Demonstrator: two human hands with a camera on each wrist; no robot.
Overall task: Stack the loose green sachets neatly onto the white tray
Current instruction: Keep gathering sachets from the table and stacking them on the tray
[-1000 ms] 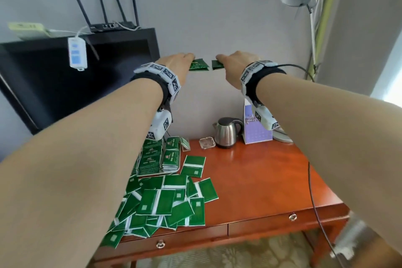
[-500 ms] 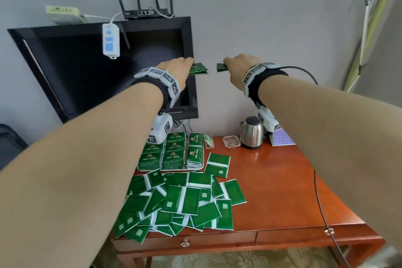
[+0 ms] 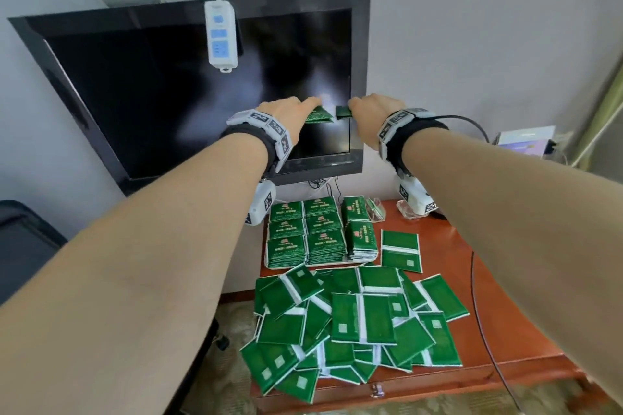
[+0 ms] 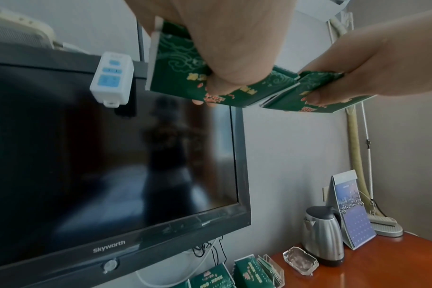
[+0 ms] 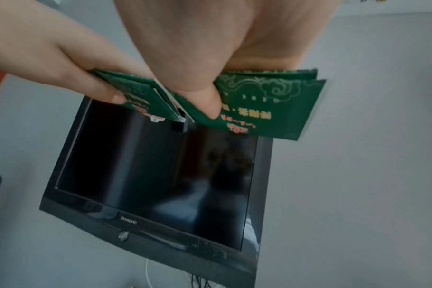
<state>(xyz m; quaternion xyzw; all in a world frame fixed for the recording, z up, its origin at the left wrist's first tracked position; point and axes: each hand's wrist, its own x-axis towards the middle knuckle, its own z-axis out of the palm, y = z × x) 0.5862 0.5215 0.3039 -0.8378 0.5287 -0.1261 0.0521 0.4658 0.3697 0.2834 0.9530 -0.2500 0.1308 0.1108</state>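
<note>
From the head view, both arms reach out high in front of the black TV. The left hand and the right hand each hold a few green sachets, close together but with a small gap between the two bunches. Far below, a big messy pile of loose sachets covers the near part of the red-brown desk. Behind it, neat stacks sit in rows; only a thin edge of the white tray peeks out under them. A white power strip hangs over the TV.

The left wrist view shows what the head view hides: the left thumb pinches down on a sachet with gold cloud swirls and gold and red writing. A silver kettle, a glass ashtray and a desk calendar stand on the desk.

The right wrist view shows the right thumb clamped on a small folded bunch of sachets, with the left hand's fingers pinching the other bunch just beside it.
</note>
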